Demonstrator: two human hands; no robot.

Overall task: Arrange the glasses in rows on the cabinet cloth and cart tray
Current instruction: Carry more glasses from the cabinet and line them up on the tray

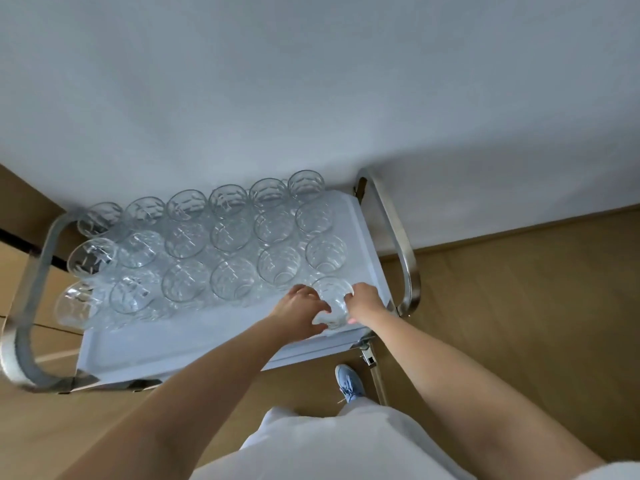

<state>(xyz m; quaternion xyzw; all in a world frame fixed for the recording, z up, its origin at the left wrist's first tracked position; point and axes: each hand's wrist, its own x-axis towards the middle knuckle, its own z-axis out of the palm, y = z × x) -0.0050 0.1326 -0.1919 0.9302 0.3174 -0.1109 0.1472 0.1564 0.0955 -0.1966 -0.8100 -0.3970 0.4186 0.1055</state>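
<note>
Left hand (299, 306) and right hand (363, 301) grip one glass tumbler (332, 299) at the cart tray's (173, 341) near-right corner, likely opening a new row that needs aligning.

Glasses (231, 233): nineteen all told on the tray.
Far row: six across, left to right.
Second row: six again.
Third row: six more, and the left end glass is blurred.
Nearest row: just one glass (331, 299), at the right end.
Hands: two, the left hand (298, 306) and the right hand (363, 299), both gripping that single glass.
Tray (173, 344): one, pale blue.
Cart handles: two metal loops, left (27, 306) and right (398, 244).
Shoe (349, 382): one, light blue.
</note>
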